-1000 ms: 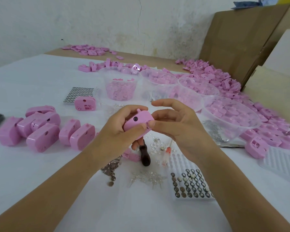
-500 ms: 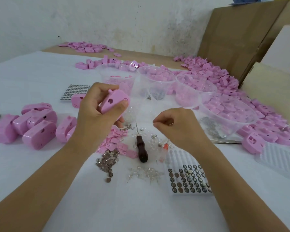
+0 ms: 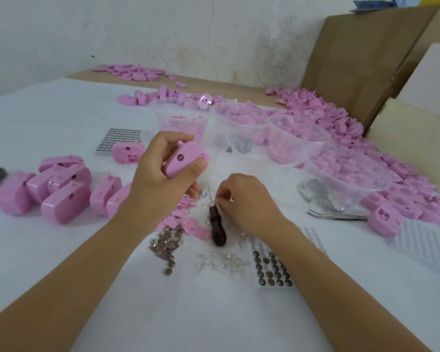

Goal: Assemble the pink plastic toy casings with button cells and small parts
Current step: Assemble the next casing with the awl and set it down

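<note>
- Pink casing (image 3: 186, 161) is held up just left of the wooden-handled awl (image 3: 217, 224), gripped in the left hand (image 3: 158, 179).
- Right hand (image 3: 241, 199) curls its fingertips together beside the awl's metal shaft; whether they pinch anything cannot be told.
- Button cells (image 3: 272, 269) lie near the awl's handle end, to its right.

Left hand (image 3: 159, 177), right hand (image 3: 249, 201), forearms (image 3: 87, 270) seemingly bare

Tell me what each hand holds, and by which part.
Left hand grips a pink casing around its body, thumb on its front. Right hand curls beside the awl; any hold cannot be told.
</note>
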The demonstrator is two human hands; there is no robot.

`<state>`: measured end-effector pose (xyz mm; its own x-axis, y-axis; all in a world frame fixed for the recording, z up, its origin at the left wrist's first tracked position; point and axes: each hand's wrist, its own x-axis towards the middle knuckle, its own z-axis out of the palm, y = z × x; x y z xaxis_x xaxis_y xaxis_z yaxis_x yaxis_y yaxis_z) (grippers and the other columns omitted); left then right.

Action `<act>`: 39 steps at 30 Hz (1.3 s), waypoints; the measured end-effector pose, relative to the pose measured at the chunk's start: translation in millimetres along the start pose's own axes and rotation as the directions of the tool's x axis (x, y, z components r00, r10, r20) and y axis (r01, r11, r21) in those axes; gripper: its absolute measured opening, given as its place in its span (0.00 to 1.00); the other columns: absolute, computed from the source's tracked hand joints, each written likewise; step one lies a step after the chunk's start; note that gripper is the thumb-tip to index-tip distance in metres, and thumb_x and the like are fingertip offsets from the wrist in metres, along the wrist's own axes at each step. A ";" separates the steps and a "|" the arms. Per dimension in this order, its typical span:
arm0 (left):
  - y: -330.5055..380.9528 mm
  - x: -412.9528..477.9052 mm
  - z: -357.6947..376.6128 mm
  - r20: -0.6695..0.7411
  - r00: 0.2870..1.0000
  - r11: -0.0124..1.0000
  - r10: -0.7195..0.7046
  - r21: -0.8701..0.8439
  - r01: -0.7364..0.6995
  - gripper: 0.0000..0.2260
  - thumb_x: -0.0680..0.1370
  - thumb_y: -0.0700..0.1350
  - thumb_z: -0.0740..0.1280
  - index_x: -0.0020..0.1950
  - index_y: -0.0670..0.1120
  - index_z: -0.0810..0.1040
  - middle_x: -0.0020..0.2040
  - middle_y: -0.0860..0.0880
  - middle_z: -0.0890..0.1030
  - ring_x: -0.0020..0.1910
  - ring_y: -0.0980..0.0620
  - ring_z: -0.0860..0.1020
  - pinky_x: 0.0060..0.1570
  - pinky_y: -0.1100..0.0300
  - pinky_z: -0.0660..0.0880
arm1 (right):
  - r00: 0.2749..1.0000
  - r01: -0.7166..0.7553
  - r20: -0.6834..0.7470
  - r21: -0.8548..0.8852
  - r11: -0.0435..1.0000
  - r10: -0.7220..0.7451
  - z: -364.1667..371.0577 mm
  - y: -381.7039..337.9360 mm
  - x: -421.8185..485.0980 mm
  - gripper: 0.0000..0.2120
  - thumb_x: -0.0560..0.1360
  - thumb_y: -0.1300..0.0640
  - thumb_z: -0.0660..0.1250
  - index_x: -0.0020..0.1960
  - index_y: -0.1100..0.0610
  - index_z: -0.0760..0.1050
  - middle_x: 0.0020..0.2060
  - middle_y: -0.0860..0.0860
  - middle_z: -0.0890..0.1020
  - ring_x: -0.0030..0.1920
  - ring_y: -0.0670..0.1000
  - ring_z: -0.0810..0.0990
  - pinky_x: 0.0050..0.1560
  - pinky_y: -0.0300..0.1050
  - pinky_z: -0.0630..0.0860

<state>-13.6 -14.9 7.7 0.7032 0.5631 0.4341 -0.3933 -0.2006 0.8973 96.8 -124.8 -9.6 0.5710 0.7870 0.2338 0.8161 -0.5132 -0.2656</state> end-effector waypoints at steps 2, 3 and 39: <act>-0.9 -0.4 -0.2 0.014 1.000 1.000 0.002 0.014 -0.002 0.14 0.73 0.35 0.69 0.51 0.52 0.73 0.46 0.47 0.77 0.28 0.52 0.78 0.28 0.62 0.78 | 1.000 0.003 0.000 -0.002 1.000 -0.003 0.2 -0.4 -0.3 0.07 0.75 0.60 0.63 0.46 0.57 0.79 0.46 0.51 0.77 0.46 0.51 0.75 0.46 0.42 0.72; -1.4 -0.4 -0.4 0.022 1.000 1.000 0.001 0.019 -0.001 0.15 0.73 0.35 0.69 0.51 0.53 0.73 0.46 0.47 0.77 0.28 0.53 0.78 0.29 0.62 0.78 | 1.000 0.004 0.000 0.000 1.000 -0.004 0.0 0.0 -0.4 0.06 0.75 0.60 0.63 0.46 0.57 0.79 0.45 0.51 0.76 0.46 0.50 0.75 0.46 0.43 0.73; -6.4 -7.1 4.4 0.084 0.993 0.995 -0.084 0.064 0.079 0.15 0.73 0.37 0.70 0.51 0.55 0.72 0.49 0.42 0.76 0.30 0.49 0.80 0.30 0.57 0.78 | 0.927 0.182 -0.354 0.711 0.680 0.122 -38.9 -18.8 -31.1 0.12 0.68 0.69 0.70 0.35 0.53 0.77 0.30 0.50 0.82 0.31 0.52 0.82 0.37 0.42 0.81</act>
<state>-13.5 -21.2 -0.8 0.7808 0.5088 0.3625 -0.2981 -0.2064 0.9320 67.2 -153.0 24.5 0.6607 0.5455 0.5156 0.5952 0.0379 -0.8027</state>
